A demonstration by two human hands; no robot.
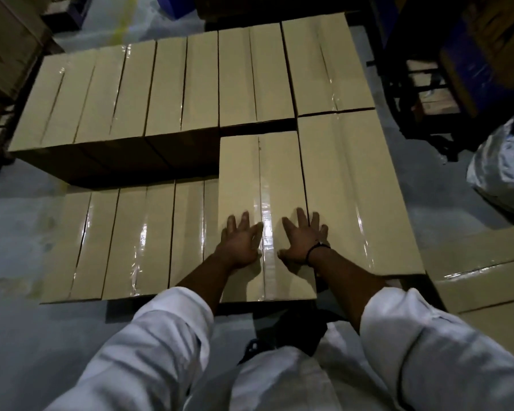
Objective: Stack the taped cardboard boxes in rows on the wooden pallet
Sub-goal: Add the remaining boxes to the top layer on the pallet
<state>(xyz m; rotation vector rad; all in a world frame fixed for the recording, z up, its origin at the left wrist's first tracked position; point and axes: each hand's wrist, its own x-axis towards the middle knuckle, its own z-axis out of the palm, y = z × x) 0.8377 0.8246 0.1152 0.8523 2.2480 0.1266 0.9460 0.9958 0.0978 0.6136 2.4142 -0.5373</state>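
Boxes of the lower tier [113,241]: three taped tops show at 8 o'clock, one level below the rest. The rightmost is partly covered.
Far-row boxes [166,87]: five stand side by side from 10 to 1 o'clock, tops level and sides touching.
Left hand [241,241]: flat with fingers spread, pressing the centre box just left of its tape seam and clasping nothing.
Centre box [241,173]: one, at 6 o'clock on the upper tier. It touches the neighbour box and sits close to the far row.
Right hand [303,241]: flat and spread, holding nothing. Its fingertips reach over the joint onto the neighbour box.
Neighbour box [362,188]: one, at 4 o'clock, its top level with the centre box.
Loose boxes [481,268]: at least two at 4 o'clock, off the stack and cut by the frame edge.
Wooden pallet: hidden beneath the stack.
Handling: the corrugated walls look stiff. The glossy tape is probably slick under palms. These deep boxes likely need both hands, but weight cannot be told.
Where to hold: probably the two short ends or the bottom edges, off the tape.
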